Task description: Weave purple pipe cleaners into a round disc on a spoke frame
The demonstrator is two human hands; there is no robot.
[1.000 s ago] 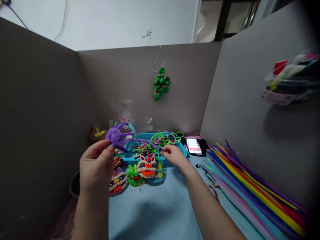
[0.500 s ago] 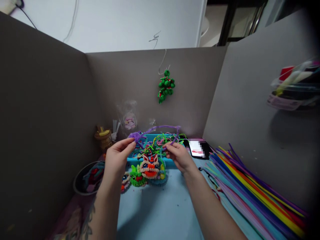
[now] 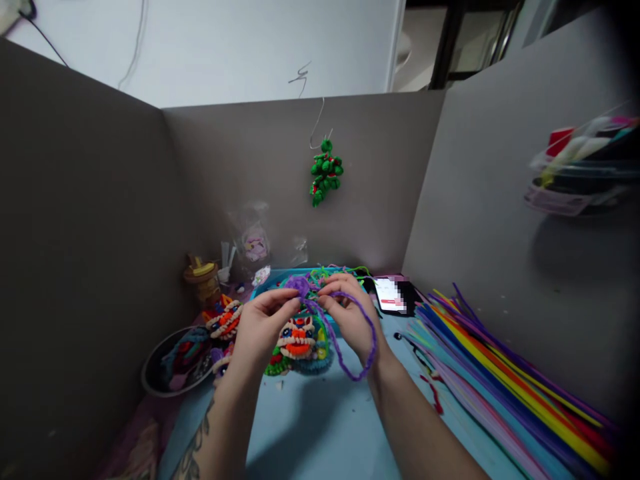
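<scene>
Above the table, my left hand (image 3: 263,328) pinches a bunched piece of purple chenille stem (image 3: 299,285) between thumb and fingers. My right hand (image 3: 351,317) is close beside it, fingers closed at the piece's right side. A long purple strand (image 3: 356,377) loops down from the piece past the right wrist. Just what lies between the right fingertips is partly hidden. Below the hands sits a lion-head figure (image 3: 299,339) of cream and orange chenille, with a green figure (image 3: 277,362) partly behind my left wrist.
A blue tray (image 3: 260,287) of chenille scraps stands behind the hands. Coloured stems (image 3: 510,380) lie at right near a phone (image 3: 391,295). A bowl (image 3: 150,380) and more lion figures (image 3: 225,320) are at left. A green ornament (image 3: 326,172) hangs from the grey back panel (image 3: 240,153).
My hands have come together. The purple strand, arched above the tray before, now hangs in a loop over the right wrist. The view has shifted slightly.
</scene>
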